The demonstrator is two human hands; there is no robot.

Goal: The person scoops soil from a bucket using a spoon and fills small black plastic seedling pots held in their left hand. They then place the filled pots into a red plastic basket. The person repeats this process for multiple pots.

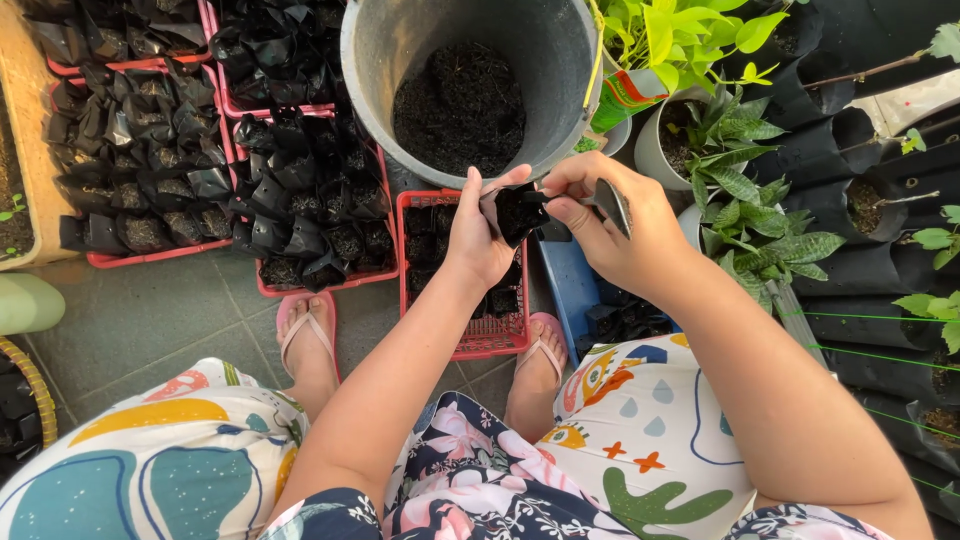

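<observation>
i see a small black nursery bag (515, 212) held up in the air between both hands, just below the rim of a big grey bucket (372, 70) and above a red crate (487, 338). the bag's mouth is open and dark soil shows inside it. my left hand (480, 235) is clamped on the bag's left side, thumb up along its edge. my right hand (610, 225) pinches the bag's right edge with the fingertips, and the same hand also keeps a dark flat tool (612, 205) tucked against the palm; i cannot tell what kind of tool it is.

the bucket holds a heap of dark soil (458, 105) against its far wall. the red crate under the hands stands on the tiled floor (150, 310) between two feet in pink sandals (305, 330), and it carries a few filled black bags, mostly at its far end. to the left, more red crates (150, 255) are packed tight with rows of filled black bags (150, 130). a blue tray (572, 285) sits just right of the red crate, with more black bags in it.

on the right stand potted green plants (735, 185), one in a white pot (655, 150), and beyond them dark grow bags (860, 200) with small seedlings. patterned fabric (650, 430) covers the knees at the bottom.
</observation>
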